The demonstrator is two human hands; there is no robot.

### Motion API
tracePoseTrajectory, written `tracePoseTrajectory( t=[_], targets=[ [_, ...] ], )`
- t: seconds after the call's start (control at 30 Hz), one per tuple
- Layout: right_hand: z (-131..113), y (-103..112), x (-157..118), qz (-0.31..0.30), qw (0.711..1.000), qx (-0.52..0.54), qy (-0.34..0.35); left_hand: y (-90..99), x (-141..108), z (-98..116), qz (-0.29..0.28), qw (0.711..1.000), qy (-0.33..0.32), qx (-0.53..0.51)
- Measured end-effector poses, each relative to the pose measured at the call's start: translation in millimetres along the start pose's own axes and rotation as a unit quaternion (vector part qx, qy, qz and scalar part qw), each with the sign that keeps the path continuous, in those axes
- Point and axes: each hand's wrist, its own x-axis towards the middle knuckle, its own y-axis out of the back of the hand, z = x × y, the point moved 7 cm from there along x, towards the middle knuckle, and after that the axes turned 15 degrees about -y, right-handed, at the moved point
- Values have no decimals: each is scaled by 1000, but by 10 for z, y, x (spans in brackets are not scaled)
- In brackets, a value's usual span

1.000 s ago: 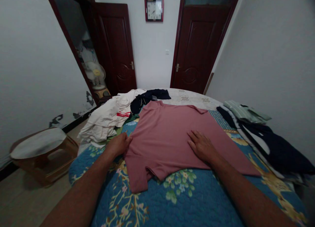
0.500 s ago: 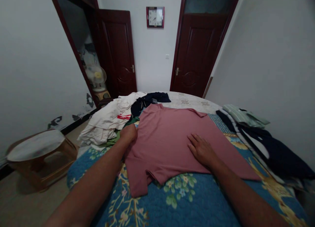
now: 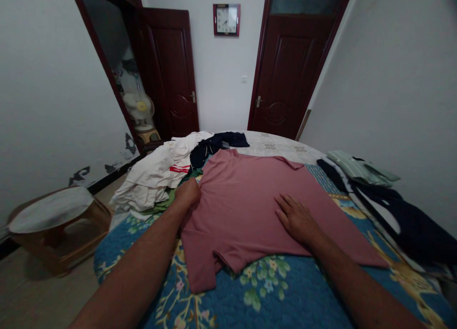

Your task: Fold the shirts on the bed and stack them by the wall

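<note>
A pink short-sleeved shirt [image 3: 243,205] lies spread out on the blue floral bedcover [image 3: 307,295], its collar end to the left and its hem to the right. My left hand [image 3: 188,193] is closed on the shirt's left edge near the collar and shoulder; the fingertips are hidden from me. Creases run from that grip into the cloth. My right hand [image 3: 294,217] rests flat on the middle of the shirt with its fingers spread. The near sleeve hangs toward me, slightly folded at its opening.
Rumpled white clothes [image 3: 153,172] and a dark navy garment [image 3: 217,143] lie at the back left. Folded clothes, with a pale green striped one [image 3: 360,167] and a navy one [image 3: 410,219], are stacked at the right. A stool [image 3: 57,219] stands left of the bed.
The view has shifted slightly. Both hands keep nearly the same places on the shirt, and the shirt lies much as before.
</note>
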Motion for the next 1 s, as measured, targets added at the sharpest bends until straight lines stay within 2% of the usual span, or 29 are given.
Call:
tracePoseTrajectory(
  t=[0.13,0.23,0.27,0.33,0.4,0.47,0.57,0.7,0.83,1.0],
  targets=[
    [5,-8,5,0,1000,0,0,87,-41,-145,7,1000,27,10],
    [1,-2,3,-8,1000,-3,-4,198,-92,-60,44,999,-16,16],
    [-3,7,1,-10,1000,-3,-6,230,-113,33,67,996,-57,11],
    [-20,34,-7,-13,1000,-1,-5,238,-180,312,102,977,-185,-12],
    [-38,63,-18,-18,1000,4,-5,122,-294,622,84,941,-327,-33],
    [-45,87,-29,-25,1000,8,-10,-62,-399,816,41,912,-407,-28],
    [2,113,-41,-32,999,8,-33,-267,-434,840,17,914,-406,2],
    [243,158,-65,-24,997,-4,-79,-340,-413,681,37,919,-392,25],
    [710,219,-149,-13,991,-19,-128,-340,-466,488,44,918,-392,48],
    [1341,316,-411,16,983,-48,-174,-322,-672,242,52,922,-380,59]
  ],
)
